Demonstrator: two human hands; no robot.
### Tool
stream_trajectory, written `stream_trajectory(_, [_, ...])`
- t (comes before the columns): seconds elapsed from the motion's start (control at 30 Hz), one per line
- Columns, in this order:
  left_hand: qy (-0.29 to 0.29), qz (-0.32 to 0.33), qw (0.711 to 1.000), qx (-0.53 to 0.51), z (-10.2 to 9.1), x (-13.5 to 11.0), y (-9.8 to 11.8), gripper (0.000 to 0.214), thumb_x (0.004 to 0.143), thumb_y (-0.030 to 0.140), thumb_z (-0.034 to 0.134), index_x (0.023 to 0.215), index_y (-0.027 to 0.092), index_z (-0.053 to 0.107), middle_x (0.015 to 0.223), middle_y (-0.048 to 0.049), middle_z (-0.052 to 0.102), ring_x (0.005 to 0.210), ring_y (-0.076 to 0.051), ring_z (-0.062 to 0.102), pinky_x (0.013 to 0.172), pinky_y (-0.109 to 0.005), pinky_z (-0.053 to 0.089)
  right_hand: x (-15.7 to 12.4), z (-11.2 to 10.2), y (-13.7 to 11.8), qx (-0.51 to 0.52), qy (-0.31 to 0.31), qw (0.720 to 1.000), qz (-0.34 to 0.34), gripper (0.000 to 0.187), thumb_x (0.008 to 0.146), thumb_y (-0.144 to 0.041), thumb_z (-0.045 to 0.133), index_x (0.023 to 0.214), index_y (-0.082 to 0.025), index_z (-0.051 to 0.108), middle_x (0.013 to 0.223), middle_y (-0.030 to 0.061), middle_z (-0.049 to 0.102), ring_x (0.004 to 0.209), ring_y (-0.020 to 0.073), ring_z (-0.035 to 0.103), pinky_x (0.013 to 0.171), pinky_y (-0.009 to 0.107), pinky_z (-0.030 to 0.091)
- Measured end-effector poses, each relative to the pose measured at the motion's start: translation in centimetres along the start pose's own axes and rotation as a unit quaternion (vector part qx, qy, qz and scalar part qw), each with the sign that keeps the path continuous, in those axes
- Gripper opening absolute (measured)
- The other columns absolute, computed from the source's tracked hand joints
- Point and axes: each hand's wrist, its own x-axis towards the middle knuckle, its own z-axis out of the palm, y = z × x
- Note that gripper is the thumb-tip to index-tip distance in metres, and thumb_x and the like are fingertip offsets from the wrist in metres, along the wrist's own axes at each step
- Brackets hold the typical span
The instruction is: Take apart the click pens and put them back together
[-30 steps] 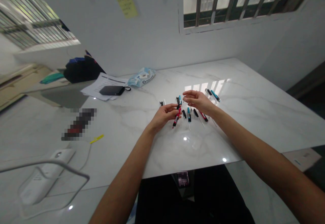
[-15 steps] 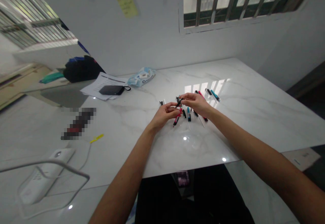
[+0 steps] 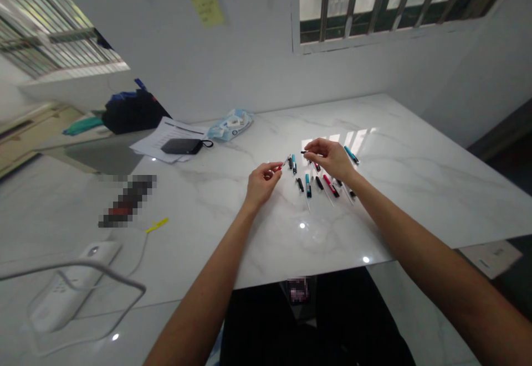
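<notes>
1. Fingers of our left hand [image 3: 262,182] pinch together on a thin red-tipped pen part [image 3: 283,162], held up in the air.
2. Fingers of our right hand [image 3: 328,157] clamp a small black pen piece [image 3: 305,152].
3. Other pens [image 3: 308,185] lie spread apart on the marble table [image 3: 415,205]; many look left to handle.

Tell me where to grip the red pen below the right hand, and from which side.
Mid-barrel, from above: the red pen lies flat and slanted on the marble table, and the black pen close beside it blocks a sideways approach.
</notes>
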Motion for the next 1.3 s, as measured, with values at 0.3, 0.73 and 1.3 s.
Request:
stream_trajectory(0.3, [-0.001, 0.074, 0.989, 0.126, 0.0, -0.6, 1.0, 0.028, 0.092, 0.026, 0.069, 0.113, 0.024, 0.087, 0.101, -0.0052, 0.071, 0.086, -0.017, 0.064, 0.084, -0.030, 0.051, -0.1, 0.2, 0.4, -0.064, -0.030, 0.997, -0.027, 0.015, 0.089, -0.042, 0.085, 0.095, -0.028, 0.086, 0.096, 0.0039, 0.083, 0.085, 0.0212, 0.074, 0.087, 0.044, 0.062])
stream_trajectory(0.73, [-0.032, 0.093, 0.985, 0.143, 0.1, -0.8, 0.9, 0.025, 0.092, 0.027, 0.075, 0.115, 0.023, 0.083, 0.099, -0.0054, 0.078, 0.081, -0.018, 0.066, 0.085, -0.033, 0.053, -0.7, 1.2, 0.5, -0.054, -0.105, 0.993, -0.010, 0.015, 0.087, -0.034, 0.079, 0.098, -0.029, 0.088, 0.097, 0.0030, 0.084, 0.079, 0.0196, 0.072, 0.084, 0.042, 0.062])
stream_trajectory(1.3, [-0.036, 0.135, 0.980, 0.141, 0.6, -0.7, 0.5, 0.010, 0.093, 0.029, 0.079, 0.099, 0.021, 0.081, 0.097, -0.0061, 0.077, 0.081, -0.018, 0.065, 0.084, -0.033, 0.055, -1.2, 1.2, 0.8, -0.112, -0.134, 0.985, 0.013, 0.028, 0.095, -0.053, 0.078, 0.101, -0.026, 0.082, 0.073, 0.0023, 0.076, 0.065, 0.0184, 0.065, 0.066, 0.036, 0.048])
